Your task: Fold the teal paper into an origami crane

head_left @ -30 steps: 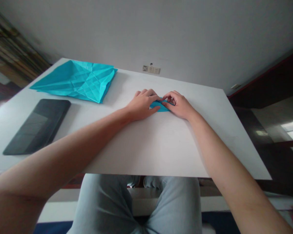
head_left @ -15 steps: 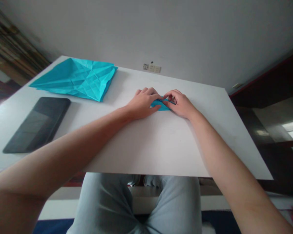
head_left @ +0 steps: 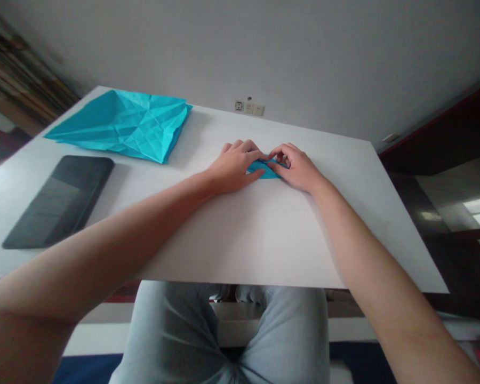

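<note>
A small folded piece of blue paper (head_left: 264, 170) lies on the white table (head_left: 256, 234), mostly covered by both hands. My left hand (head_left: 234, 168) rests on its left part with fingers curled down, pressing it flat. My right hand (head_left: 296, 168) is on its right part, fingers bent and pinching the paper's edge beside the left fingertips. The two hands touch at the fingertips above the paper.
A large creased sheet of blue paper (head_left: 124, 125) lies at the table's far left. A dark tablet (head_left: 58, 200) lies flat at the left, nearer me. Wall sockets (head_left: 248, 108) sit behind the table's far edge. My knees are under the near edge.
The hands stay on the small blue paper with only slight finger shifts. The view has tilted a little, so everything sits slightly higher in the picture.
</note>
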The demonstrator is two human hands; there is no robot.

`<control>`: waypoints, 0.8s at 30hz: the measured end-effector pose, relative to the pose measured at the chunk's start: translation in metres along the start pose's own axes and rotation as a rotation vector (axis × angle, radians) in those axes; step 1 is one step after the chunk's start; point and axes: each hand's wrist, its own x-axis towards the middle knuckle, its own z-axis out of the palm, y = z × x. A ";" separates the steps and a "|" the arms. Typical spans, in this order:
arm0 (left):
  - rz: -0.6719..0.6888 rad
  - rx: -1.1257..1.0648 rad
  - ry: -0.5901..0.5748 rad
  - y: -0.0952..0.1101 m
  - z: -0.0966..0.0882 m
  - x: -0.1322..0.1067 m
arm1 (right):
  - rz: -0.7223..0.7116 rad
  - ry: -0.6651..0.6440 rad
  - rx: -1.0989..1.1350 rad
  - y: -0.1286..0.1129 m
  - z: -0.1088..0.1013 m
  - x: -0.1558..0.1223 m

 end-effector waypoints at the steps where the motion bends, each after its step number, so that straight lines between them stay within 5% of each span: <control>1: 0.001 -0.002 0.000 0.000 0.000 0.000 | 0.004 -0.002 -0.003 -0.001 0.000 0.000; 24: 0.006 -0.014 0.008 -0.002 0.001 0.000 | 0.017 -0.013 -0.020 -0.004 -0.002 0.000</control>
